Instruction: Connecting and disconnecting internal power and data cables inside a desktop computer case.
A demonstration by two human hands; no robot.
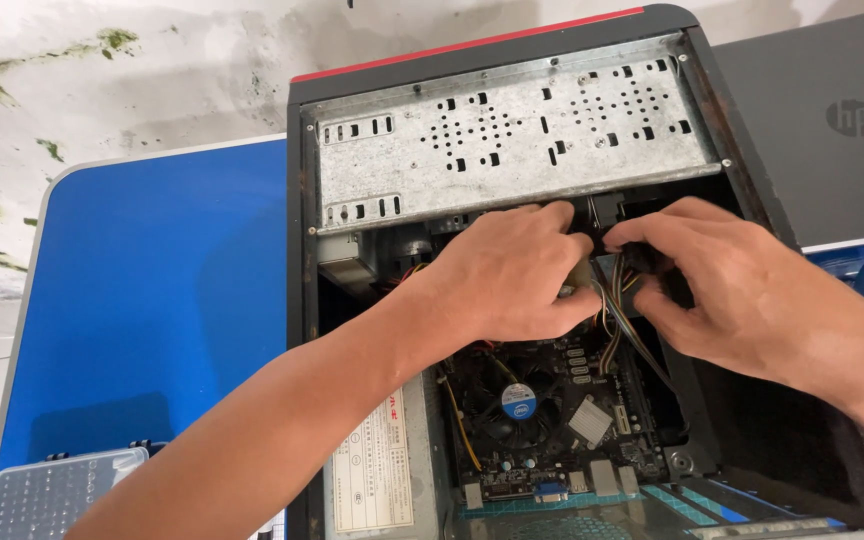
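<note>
An open desktop computer case (297, 260) lies on its side on a blue table (152, 270). Both my hands reach inside it, just under the perforated metal drive cage (512, 130). My left hand (507, 275) pinches a pale plug at the end of a bundle of coloured wires (614, 325). My right hand (727, 280) grips a black connector right beside it, fingertips almost touching the left hand's. Below the hands sits the motherboard with its round black cooling fan (512, 400). The joint between the two plugs is hidden by my fingers.
A power supply box with a white label (377, 470) sits at the case's lower left. A clear plastic parts box (52, 495) rests on the table's near left corner. A closed grey laptop (832, 130) lies to the right. A stained white wall stands behind.
</note>
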